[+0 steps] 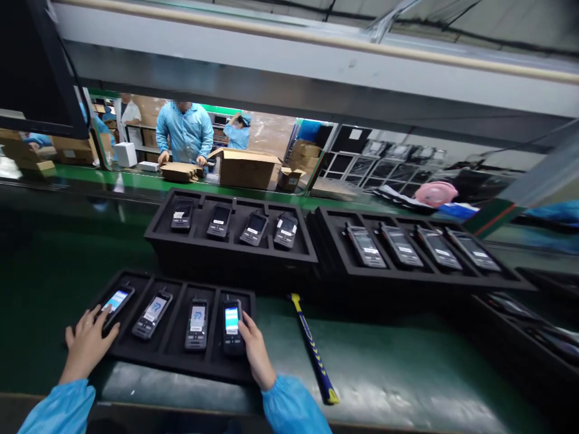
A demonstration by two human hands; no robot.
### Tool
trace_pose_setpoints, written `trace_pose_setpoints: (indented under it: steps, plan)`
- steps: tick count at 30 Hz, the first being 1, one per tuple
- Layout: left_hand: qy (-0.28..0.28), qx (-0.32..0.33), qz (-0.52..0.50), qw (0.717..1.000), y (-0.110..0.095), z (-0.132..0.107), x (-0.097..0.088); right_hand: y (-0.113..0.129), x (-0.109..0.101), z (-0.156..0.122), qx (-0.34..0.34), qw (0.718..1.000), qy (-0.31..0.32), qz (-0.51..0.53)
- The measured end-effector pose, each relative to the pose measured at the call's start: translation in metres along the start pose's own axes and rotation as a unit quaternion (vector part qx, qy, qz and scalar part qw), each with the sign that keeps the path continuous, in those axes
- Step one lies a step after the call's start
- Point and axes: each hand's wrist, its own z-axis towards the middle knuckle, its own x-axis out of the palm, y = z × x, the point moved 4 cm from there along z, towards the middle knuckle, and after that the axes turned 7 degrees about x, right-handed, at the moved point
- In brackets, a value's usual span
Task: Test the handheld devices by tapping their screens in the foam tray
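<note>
Right now we have both hands over the near tray [172,360], a black foam holder with four compartments lying on the green surface [389,361], one handset in each. Our left hand [87,342] is spread loosely at the leftmost handset [119,299], its fingertips reaching the lit screen and grasping nothing that we can see. Our right hand [257,346] has its thumb against the right edge of the rightmost handset [232,337], which also shows a bright blue-and-white screen; whether the fingers grip it, we cannot tell. Between them, the second handset [152,314] tilts in its compartment and the third handset [196,324] sits nearly straight, both showing a pale screen with a logo. Just right of our tray lies a blue-and-yellow stick [313,348]. Behind, the left raised tray [230,249] and the right raised tray [416,277] each carry four dark-screened handsets. Beyond them, a co-worker in blue [185,131] handles a flattish cardboard box [180,172].
</note>
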Motion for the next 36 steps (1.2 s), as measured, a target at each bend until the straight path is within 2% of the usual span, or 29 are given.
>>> trace_pose_setpoints:
  steps: [2,4,5,7,9,10,14,18,22,25,32,36]
  plan:
    - [-0.018,0.022,0.021,0.999,-0.002,-0.006,0.002,-0.005,0.007,0.003,-0.008,0.999,0.005,-0.039]
    - [-0.036,0.047,0.003,0.998,-0.008,-0.012,0.003,-0.003,0.009,0.001,-0.055,0.988,-0.004,-0.143]
    - [-0.042,0.059,-0.01,0.997,-0.01,-0.014,0.003,0.0,0.008,-0.003,-0.094,0.972,-0.017,-0.216]
    - [-0.048,0.073,-0.033,0.996,-0.012,-0.017,0.003,0.009,0.004,-0.014,-0.17,0.915,-0.049,-0.363]
    - [-0.054,0.07,-0.045,0.995,-0.012,-0.02,0.003,0.013,-0.001,-0.029,-0.209,0.855,-0.065,-0.47]
    - [-0.064,0.07,-0.053,0.994,-0.012,-0.021,0.002,0.012,-0.004,-0.036,-0.214,0.834,-0.064,-0.504]
    - [-0.101,0.032,-0.095,0.99,-0.015,-0.028,-0.002,-0.002,-0.009,-0.056,-0.239,0.787,-0.056,-0.567]
    - [-0.122,-0.005,-0.097,0.988,-0.018,-0.033,-0.007,-0.015,-0.011,-0.059,-0.273,0.77,-0.074,-0.572]
    - [-0.117,-0.013,-0.095,0.989,-0.022,-0.032,-0.006,-0.017,-0.013,-0.056,-0.299,0.765,-0.082,-0.564]
    - [-0.135,-0.016,-0.085,0.987,-0.023,-0.031,-0.006,-0.016,-0.015,-0.055,-0.316,0.761,-0.087,-0.56]
    - [-0.135,-0.006,-0.078,0.988,-0.026,-0.032,-0.003,-0.017,-0.016,-0.054,-0.363,0.74,-0.11,-0.555]
    - [-0.158,0.023,-0.064,0.985,-0.024,-0.032,0.002,-0.016,-0.017,-0.053,-0.375,0.731,-0.116,-0.558]
